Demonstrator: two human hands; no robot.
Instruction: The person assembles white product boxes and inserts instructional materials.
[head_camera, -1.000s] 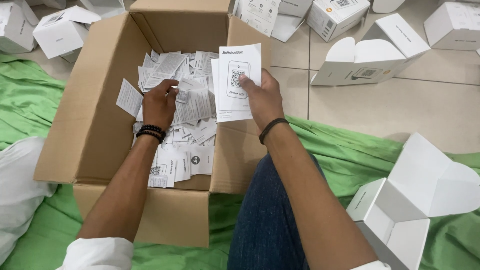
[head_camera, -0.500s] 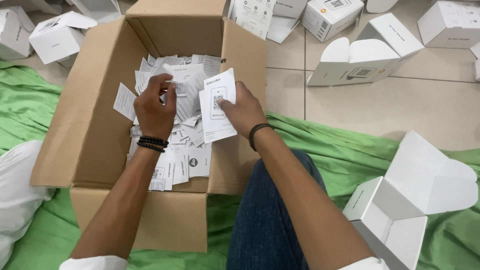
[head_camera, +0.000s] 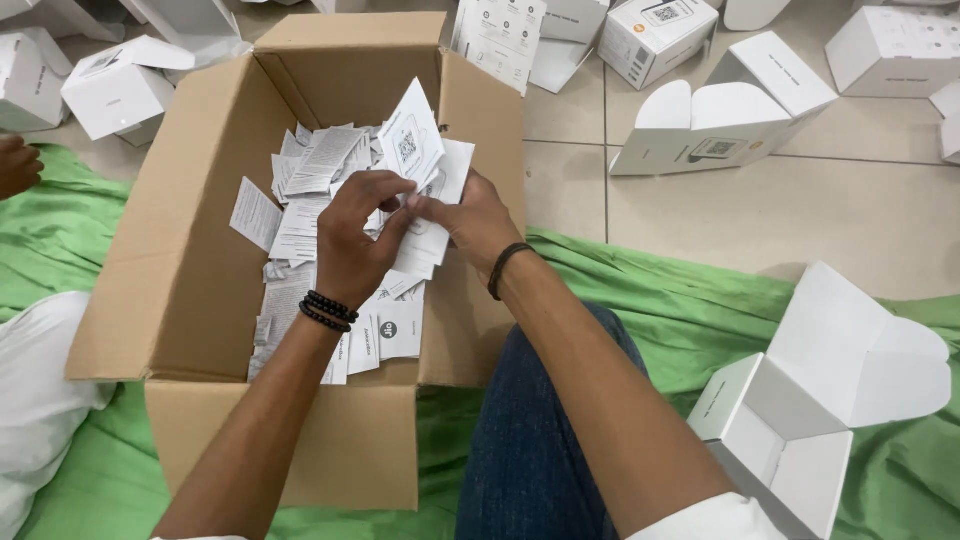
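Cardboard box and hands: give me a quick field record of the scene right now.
left hand: over the cardboard box, pinching white leaflets
right hand: gripping the same leaflets from the right
box contents: loose pile of paper slips
floor: green cloth, tiles
nearby: open white carton at right

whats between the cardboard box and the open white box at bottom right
In the head view, the person's blue-jeaned leg and right forearm, over the green cloth, lie between cardboard box and open white box.

Heaped inside the open brown cardboard box (head_camera: 200, 270): white printed leaflets (head_camera: 310, 200); beyond and right of it, open white cartons (head_camera: 715, 125).
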